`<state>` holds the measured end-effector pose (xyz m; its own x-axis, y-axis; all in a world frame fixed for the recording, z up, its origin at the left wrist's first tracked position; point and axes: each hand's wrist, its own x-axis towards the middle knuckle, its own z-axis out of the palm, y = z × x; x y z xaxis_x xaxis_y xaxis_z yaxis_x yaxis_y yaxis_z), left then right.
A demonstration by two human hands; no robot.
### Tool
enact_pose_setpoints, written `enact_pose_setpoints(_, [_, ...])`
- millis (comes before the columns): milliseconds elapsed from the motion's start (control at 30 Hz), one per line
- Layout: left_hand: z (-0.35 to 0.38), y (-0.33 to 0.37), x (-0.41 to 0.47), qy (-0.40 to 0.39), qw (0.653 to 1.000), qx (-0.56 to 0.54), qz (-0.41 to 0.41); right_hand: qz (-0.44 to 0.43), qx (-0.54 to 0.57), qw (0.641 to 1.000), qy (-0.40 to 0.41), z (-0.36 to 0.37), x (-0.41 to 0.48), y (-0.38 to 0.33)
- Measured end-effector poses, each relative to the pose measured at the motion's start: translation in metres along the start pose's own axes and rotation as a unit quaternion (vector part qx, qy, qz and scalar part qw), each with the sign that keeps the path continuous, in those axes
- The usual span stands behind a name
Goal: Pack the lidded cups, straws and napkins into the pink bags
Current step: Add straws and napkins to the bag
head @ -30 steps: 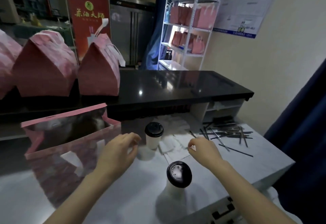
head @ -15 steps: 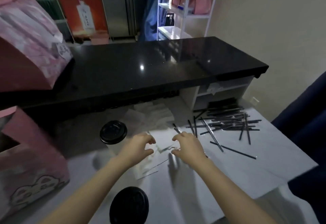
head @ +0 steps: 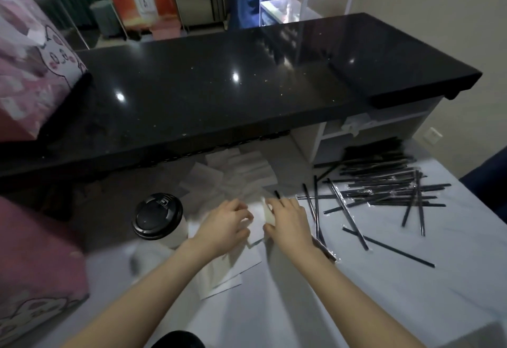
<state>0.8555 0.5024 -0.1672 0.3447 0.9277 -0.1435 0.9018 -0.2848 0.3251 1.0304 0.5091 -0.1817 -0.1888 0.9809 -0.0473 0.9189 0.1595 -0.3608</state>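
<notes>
Both my hands meet over a white napkin [head: 256, 224] on the pale table. My left hand [head: 223, 228] has its fingers curled on the napkin's left edge. The fingers and thumb of my right hand [head: 288, 221] pinch its raised, folded right edge. More napkins [head: 238, 169] lie loose behind, under the counter's overhang. A white cup with a black lid [head: 157, 216] stands just left of my left hand. A second black lid [head: 178, 341] shows at the bottom edge. Black wrapped straws [head: 384, 186] lie scattered to the right. The open pink bag [head: 35, 265] stands at the left.
A glossy black counter [head: 219, 87] runs across behind the table, with a closed pink bag [head: 33, 68] on its left end. A white shelf unit [head: 329, 133] sits under the counter's right end. The table edge runs along the right.
My hands have moved forward from beside the cup and come together on a napkin. The view has tilted down and right, so the pink bag sits at the left edge.
</notes>
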Motion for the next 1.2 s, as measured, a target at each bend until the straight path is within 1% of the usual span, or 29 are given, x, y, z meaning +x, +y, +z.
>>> enact_pose_setpoints(67, [-0.002, 0.001, 0.001, 0.010, 1.000, -0.019, -0.005, 0.002, 0.052, 0.999, 0.013, -0.001, -0.001, 0.000])
enact_pose_setpoints(167, [-0.008, 0.003, 0.000, 0.043, 0.997, -0.069, -0.015, 0.017, 0.154, 0.988, 0.003, -0.004, -0.005, 0.002])
enact_pose_setpoints(300, [-0.016, 0.009, 0.001, 0.123, 0.988, -0.098, -0.006, 0.000, 0.195, 0.981, 0.011, -0.012, -0.010, 0.008])
enact_pose_setpoints(400, [-0.024, 0.016, 0.002, 0.129, 0.985, -0.106, 0.037, -0.019, 0.209, 0.978, 0.010, -0.028, -0.014, 0.009])
enact_pose_setpoints(467, [-0.030, 0.020, 0.001, 0.137, 0.981, -0.126, 0.051, -0.027, 0.220, 0.975, 0.017, -0.041, -0.018, 0.007])
enact_pose_setpoints(567, [-0.044, 0.021, -0.008, 0.180, 0.968, -0.173, 0.030, -0.036, 0.253, 0.966, 0.034, -0.063, -0.024, -0.001])
enact_pose_setpoints(667, [-0.066, 0.017, -0.027, 0.224, 0.954, -0.199, 0.018, -0.072, 0.241, 0.967, 0.037, -0.083, -0.028, -0.023])
enact_pose_setpoints(767, [-0.090, 0.005, -0.058, 0.262, 0.943, -0.202, 0.021, -0.116, 0.225, 0.966, 0.045, -0.099, -0.029, -0.058])
enact_pose_setpoints(900, [-0.131, -0.022, -0.113, 0.328, 0.925, -0.193, 0.014, -0.194, 0.219, 0.955, 0.037, -0.116, -0.032, -0.124])
enact_pose_setpoints(1033, [-0.174, -0.065, -0.183, 0.397, 0.898, -0.188, -0.017, -0.274, 0.208, 0.938, 0.044, -0.126, -0.038, -0.209])
enact_pose_setpoints(1133, [-0.205, -0.098, -0.241, 0.432, 0.885, -0.172, -0.035, -0.324, 0.207, 0.921, 0.062, -0.125, -0.049, -0.282])
enact_pose_setpoints(1200, [-0.221, -0.122, -0.279, 0.464, 0.868, -0.174, -0.045, -0.345, 0.206, 0.913, 0.069, -0.122, -0.057, -0.326])
